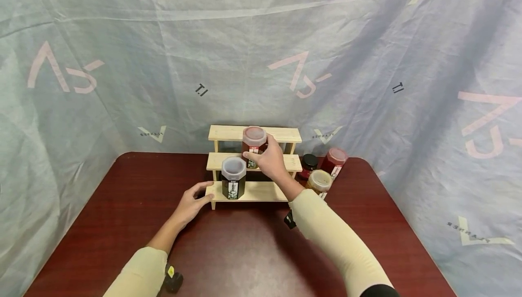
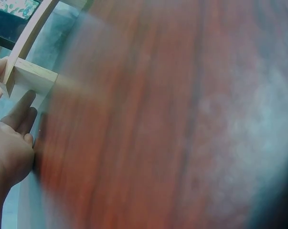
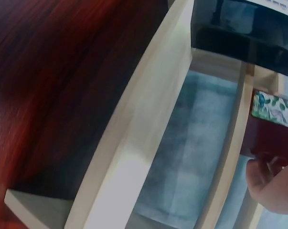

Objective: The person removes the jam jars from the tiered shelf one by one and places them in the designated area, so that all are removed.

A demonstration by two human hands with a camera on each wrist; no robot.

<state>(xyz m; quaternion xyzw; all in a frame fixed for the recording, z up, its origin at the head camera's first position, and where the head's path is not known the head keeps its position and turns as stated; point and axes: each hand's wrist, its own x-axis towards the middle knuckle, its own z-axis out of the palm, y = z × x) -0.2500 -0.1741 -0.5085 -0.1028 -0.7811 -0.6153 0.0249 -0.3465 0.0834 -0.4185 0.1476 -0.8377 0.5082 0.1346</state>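
A three-tier wooden shelf (image 1: 261, 192) stands on the table. My right hand (image 1: 271, 158) grips a jar with dark red contents (image 1: 253, 140) from its right side, over the middle tier. In the right wrist view, the fingertips (image 3: 256, 174) lie against this jar, below its floral label. On the left part of the lowest tier stands a dark jar (image 1: 234, 181) with a translucent lid. My left hand (image 1: 193, 204) holds the left end of the lowest tier, thumb and fingers around the wood. The left wrist view has that hand (image 2: 12, 148) partly at the edge.
Right of the shelf are a red jar (image 1: 336, 158), a small black-lidded jar (image 1: 310, 161) and a yellowish-lidded jar (image 1: 320, 180), partly behind my right forearm. Printed grey cloth (image 1: 244, 61) hangs behind and beside the dark red table (image 1: 134, 183).
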